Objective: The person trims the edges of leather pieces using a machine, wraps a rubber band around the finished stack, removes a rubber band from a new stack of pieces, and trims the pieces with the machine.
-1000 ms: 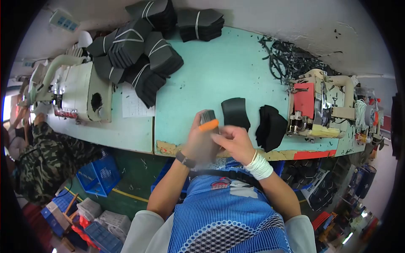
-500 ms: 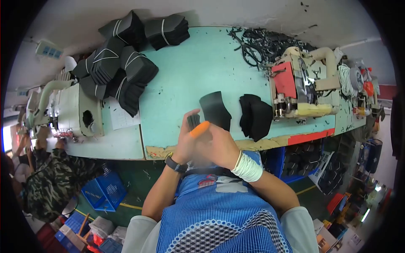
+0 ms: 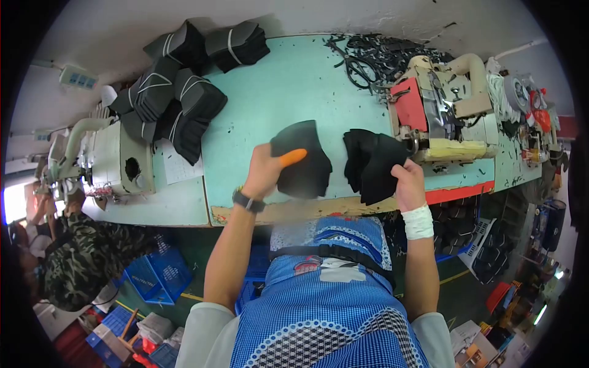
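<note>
Faces a wall point(image 3: 368, 18) behind a worn green table point(image 3: 270, 92), with a machine point(image 3: 472, 107) at its right and banded bundles point(image 3: 156, 92) at its back left. Near its front, grips dark pieces point(image 3: 307, 168) in the left hand point(image 3: 264, 175), thumb over them; pinches black pieces point(image 3: 374, 165) with the right hand point(image 3: 410, 184).

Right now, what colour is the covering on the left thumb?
The covering is orange, best seen in the head view.

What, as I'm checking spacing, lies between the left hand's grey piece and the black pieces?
Just a narrow bare strip of green tabletop, in the head view.
</note>
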Motion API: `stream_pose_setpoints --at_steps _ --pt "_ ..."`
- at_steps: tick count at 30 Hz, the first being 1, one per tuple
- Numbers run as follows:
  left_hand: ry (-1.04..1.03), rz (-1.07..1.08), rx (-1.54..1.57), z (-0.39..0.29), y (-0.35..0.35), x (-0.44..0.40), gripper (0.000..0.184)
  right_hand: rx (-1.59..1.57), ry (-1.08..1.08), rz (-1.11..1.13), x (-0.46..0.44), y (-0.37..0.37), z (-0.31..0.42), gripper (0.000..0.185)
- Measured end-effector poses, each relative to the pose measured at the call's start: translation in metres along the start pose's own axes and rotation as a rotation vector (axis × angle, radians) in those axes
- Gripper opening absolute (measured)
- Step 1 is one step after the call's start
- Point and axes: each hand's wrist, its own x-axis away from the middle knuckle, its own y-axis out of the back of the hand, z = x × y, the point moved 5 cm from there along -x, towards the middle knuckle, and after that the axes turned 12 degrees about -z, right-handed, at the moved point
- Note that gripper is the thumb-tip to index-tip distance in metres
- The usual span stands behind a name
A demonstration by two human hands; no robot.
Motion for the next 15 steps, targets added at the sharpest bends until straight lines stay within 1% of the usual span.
stream_pose_setpoints --at_steps 2,3,4,6,7,8,9,10,11,12,14,15 --pt "-0.035 -0.101 -0.897 0.012 0.005 -0.028 0.042 0.410 0.112 -0.133 -0.023 0.030 -0.030 0.023" --pt "-0.137 -0.158 -0.932 0.011 0.002 -0.028 0.051 0.734 0.253 -0.172 -0.024 0.030 -0.031 0.026" --pt "-0.138 -0.148 -0.941 0.024 0.001 -0.028 0.051 0.727 0.249 -0.182 -0.027 0.035 -0.043 0.026" --pt "-0.862 -0.545 -1.103 0.013 -0.001 -0.012 0.051 0.834 0.532 -0.469 -0.021 0.041 -0.048 0.030" --pt "-0.861 -0.532 -1.116 0.016 0.000 -0.010 0.051 0.905 0.514 -0.506 -0.014 0.044 -0.046 0.037" --pt "-0.537 -0.423 -0.912 0.029 0.007 -0.017 0.047 0.899 0.500 -0.514 -0.011 0.045 -0.052 0.037" --pt "-0.218 -0.315 -0.698 0.043 0.009 -0.019 0.043 1.012 0.544 -0.525 -0.008 0.044 -0.054 0.041" --pt "-0.217 -0.311 -0.703 0.050 0.010 -0.019 0.043 1.125 0.594 -0.532 -0.007 0.042 -0.054 0.045" --pt "-0.032 -0.328 -0.503 0.068 0.017 -0.021 0.040 1.034 0.446 -0.523 -0.009 0.045 -0.059 0.050" --pt "0.149 -0.343 -0.300 0.076 0.016 -0.019 0.037 1.031 0.447 -0.520 -0.010 0.046 -0.057 0.050" --pt "0.144 -0.321 -0.314 0.075 0.010 -0.019 0.035 0.847 0.281 -0.442 -0.015 0.048 -0.063 0.062" --pt "0.141 -0.294 -0.328 0.070 0.003 -0.016 0.033 0.845 0.281 -0.434 -0.019 0.051 -0.064 0.062"
